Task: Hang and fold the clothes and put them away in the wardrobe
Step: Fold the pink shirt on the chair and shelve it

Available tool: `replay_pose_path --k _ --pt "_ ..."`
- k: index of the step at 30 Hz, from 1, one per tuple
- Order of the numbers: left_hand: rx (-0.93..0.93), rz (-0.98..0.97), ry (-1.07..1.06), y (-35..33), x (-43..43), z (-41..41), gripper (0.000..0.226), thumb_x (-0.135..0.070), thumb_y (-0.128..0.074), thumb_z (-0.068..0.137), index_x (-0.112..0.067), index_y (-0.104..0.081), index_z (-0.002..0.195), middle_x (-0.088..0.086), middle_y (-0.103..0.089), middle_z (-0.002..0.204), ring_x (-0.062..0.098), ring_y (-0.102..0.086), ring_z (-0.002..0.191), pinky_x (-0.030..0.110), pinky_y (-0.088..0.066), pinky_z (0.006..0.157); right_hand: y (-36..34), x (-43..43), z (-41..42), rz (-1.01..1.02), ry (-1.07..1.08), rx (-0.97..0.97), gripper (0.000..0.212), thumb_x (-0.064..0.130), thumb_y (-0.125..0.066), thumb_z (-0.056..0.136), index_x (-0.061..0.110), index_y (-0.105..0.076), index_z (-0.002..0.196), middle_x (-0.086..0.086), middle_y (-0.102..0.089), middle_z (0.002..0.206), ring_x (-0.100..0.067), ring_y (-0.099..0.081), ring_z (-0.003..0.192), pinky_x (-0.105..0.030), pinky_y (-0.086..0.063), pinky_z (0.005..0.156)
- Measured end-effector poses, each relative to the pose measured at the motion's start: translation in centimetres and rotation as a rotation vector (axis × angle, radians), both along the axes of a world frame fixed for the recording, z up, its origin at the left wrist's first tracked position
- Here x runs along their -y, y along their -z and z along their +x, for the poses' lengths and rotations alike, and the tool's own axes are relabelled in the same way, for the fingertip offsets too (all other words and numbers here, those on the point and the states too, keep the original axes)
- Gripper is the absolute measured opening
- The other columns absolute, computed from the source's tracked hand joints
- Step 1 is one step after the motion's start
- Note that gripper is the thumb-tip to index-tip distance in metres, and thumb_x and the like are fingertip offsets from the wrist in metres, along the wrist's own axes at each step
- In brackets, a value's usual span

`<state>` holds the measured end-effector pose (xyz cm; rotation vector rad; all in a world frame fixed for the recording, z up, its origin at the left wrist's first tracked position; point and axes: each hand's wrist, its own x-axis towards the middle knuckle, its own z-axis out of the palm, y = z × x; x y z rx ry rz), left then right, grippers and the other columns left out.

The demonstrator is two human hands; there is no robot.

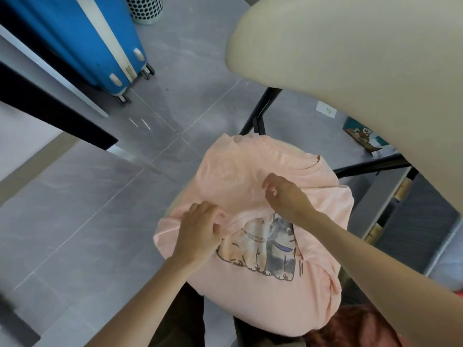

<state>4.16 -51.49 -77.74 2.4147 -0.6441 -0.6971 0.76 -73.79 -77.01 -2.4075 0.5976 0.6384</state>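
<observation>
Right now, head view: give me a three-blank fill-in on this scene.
The left hand and right hand both pinch the T-shirt, whose print faces ___.
The suitcase on the floor is ___.
The bin beside the suitcase has a wall full of ___.
Missing words: up; blue; holes.

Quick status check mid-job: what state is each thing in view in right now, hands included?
pink T-shirt: spread out print-up, creased, not on a hanger.
left hand: pinches a fold of the shirt's fabric.
right hand: pinches the fabric nearer the collar.
blue suitcase: shut, standing on its wheels.
</observation>
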Motion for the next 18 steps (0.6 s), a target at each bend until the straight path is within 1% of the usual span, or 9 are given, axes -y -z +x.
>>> replay_pose_path --k 2,3,5,8,10,13,14,16,18 --pt "0.056 0.107 0.007 0.1 -0.9 0.5 0.04 0.003 -0.06 0.071 -0.022 -0.062 0.102 -0.011 -0.055 0.108 0.018 -0.047 0.102 0.028 -0.023 0.087 0.4 -1.4 -0.1 0.052 0.061 -0.031 0.028 0.025 -0.056 0.093 0.018 -0.048 0.118 -0.007 -0.053 0.118 -0.029 -0.055 0.1 -0.041 -0.049 0.087" --pt "0.097 0.153 0.034 0.2 -1.5 0.8 0.044 0.005 -0.066 0.065 -0.021 -0.061 0.1 -0.007 -0.055 0.106 0.021 -0.05 0.1 0.032 -0.024 0.089 0.6 -2.2 -0.1 0.081 0.118 -0.06 0.036 0.03 -0.06 0.091 0.018 -0.045 0.122 -0.008 -0.047 0.122 -0.03 -0.053 0.105 -0.042 -0.047 0.091" --pt "0.165 0.24 0.089 0.7 -3.0 1.3 0.05 0.01 -0.072 0.053 -0.018 -0.061 0.093 0.001 -0.056 0.097 0.028 -0.056 0.088 0.042 -0.034 0.088 0.9 -3.6 -0.3 0.084 0.223 -0.083 0.05 0.032 -0.067 0.086 0.019 -0.042 0.128 -0.012 -0.038 0.129 -0.032 -0.044 0.115 -0.04 -0.042 0.097" --pt "0.161 0.324 0.152 1.2 -5.3 1.7 0.06 0.007 -0.073 0.042 -0.02 -0.062 0.094 0.001 -0.057 0.091 0.028 -0.056 0.079 0.049 -0.043 0.084 0.9 -5.8 -0.9 -0.105 0.243 -0.007 0.054 0.03 -0.069 0.083 0.021 -0.043 0.129 -0.011 -0.029 0.133 -0.032 -0.029 0.122 -0.039 -0.034 0.096" --pt "0.157 0.311 0.174 1.4 -6.4 1.9 0.058 0.005 -0.072 0.043 -0.02 -0.06 0.093 -0.004 -0.06 0.089 0.026 -0.056 0.075 0.045 -0.044 0.081 0.8 -7.3 -1.2 -0.192 0.167 0.086 0.043 0.027 -0.067 0.083 0.022 -0.049 0.122 -0.008 -0.033 0.13 -0.03 -0.031 0.119 -0.039 -0.032 0.095" --pt "0.177 0.258 0.165 1.5 -7.2 2.2 0.042 0.003 -0.073 0.05 -0.016 -0.057 0.085 -0.005 -0.062 0.077 0.024 -0.056 0.065 0.04 -0.047 0.076 0.9 -9.5 -1.4 -0.09 -0.049 0.175 0.028 0.026 -0.063 0.085 0.023 -0.055 0.112 0.0 -0.046 0.119 -0.025 -0.042 0.109 -0.035 -0.033 0.087" --pt "0.184 0.255 0.166 1.4 -7.4 2.2 0.037 0.003 -0.073 0.053 -0.014 -0.056 0.081 -0.003 -0.06 0.071 0.024 -0.056 0.061 0.04 -0.048 0.074 1.0 -10.2 -1.4 -0.029 -0.131 0.175 0.027 0.028 -0.062 0.086 0.024 -0.056 0.111 0.002 -0.049 0.115 -0.023 -0.045 0.107 -0.034 -0.032 0.085" --pt "0.178 0.256 0.155 1.0 -7.9 2.3 0.029 0.006 -0.068 0.059 -0.011 -0.055 0.079 0.002 -0.059 0.068 0.026 -0.055 0.06 0.038 -0.049 0.072 0.9 -11.5 -1.3 0.046 -0.283 0.131 0.03 0.037 -0.062 0.085 0.028 -0.055 0.113 0.004 -0.05 0.113 -0.021 -0.047 0.107 -0.036 -0.031 0.088" --pt "0.12 0.315 0.161 0.2 -8.5 2.2 0.024 0.005 -0.061 0.073 -0.009 -0.054 0.09 0.004 -0.057 0.078 0.025 -0.054 0.068 0.032 -0.043 0.067 1.1 -12.5 -1.2 0.021 -0.408 0.068 0.035 0.044 -0.062 0.084 0.033 -0.053 0.116 0.005 -0.048 0.117 -0.019 -0.045 0.109 -0.039 -0.029 0.094"
